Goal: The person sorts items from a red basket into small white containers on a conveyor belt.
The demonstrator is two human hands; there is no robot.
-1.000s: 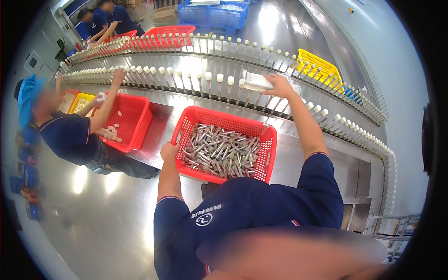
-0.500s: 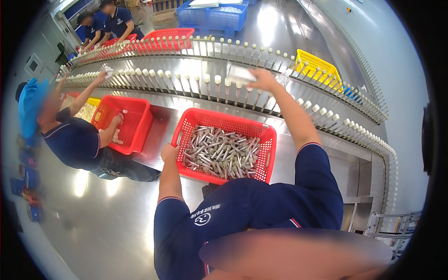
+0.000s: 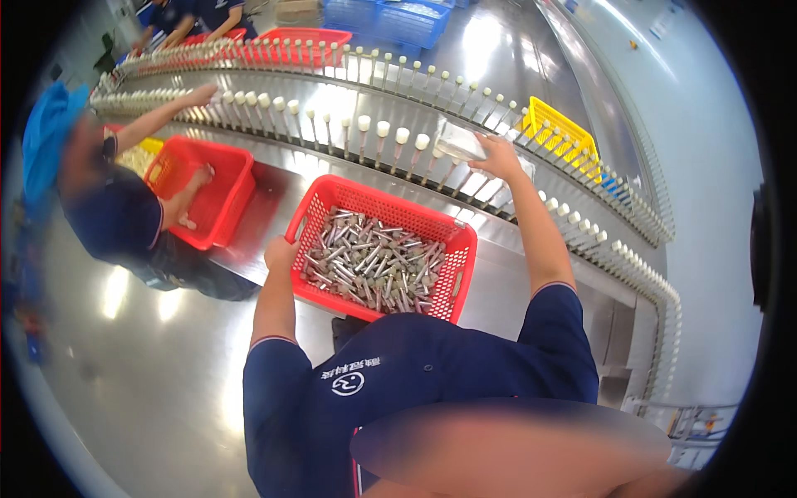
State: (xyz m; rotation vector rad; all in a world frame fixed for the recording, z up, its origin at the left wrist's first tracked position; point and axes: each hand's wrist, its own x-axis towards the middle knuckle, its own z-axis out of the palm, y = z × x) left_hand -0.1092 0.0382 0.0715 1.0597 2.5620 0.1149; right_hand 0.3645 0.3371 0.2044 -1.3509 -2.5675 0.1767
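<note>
A red plastic basket (image 3: 461, 249) heaped with several silvery metal tubes (image 3: 369, 261) stands on the steel bench in front of me. My left hand (image 3: 281, 251) grips the basket's left rim. My right hand (image 3: 500, 158) is stretched out past the basket's far right corner to the conveyor (image 3: 349, 108). It holds a small bunch of shiny tubes (image 3: 459, 143) against the row of white-capped holders (image 3: 403, 137) on the belt.
A co-worker in a blue cap (image 3: 50, 133) stands at my left, one hand in a second red basket (image 3: 228, 199) and one arm on the conveyor. A yellow basket (image 3: 560, 133) sits beyond the belt. Blue crates (image 3: 398, 18) and more red baskets (image 3: 307, 37) are at the back.
My right hand with the tubes swung left along the conveyor and has come back right. My left hand stays on the basket rim. The co-worker's arm shifted along the belt.
</note>
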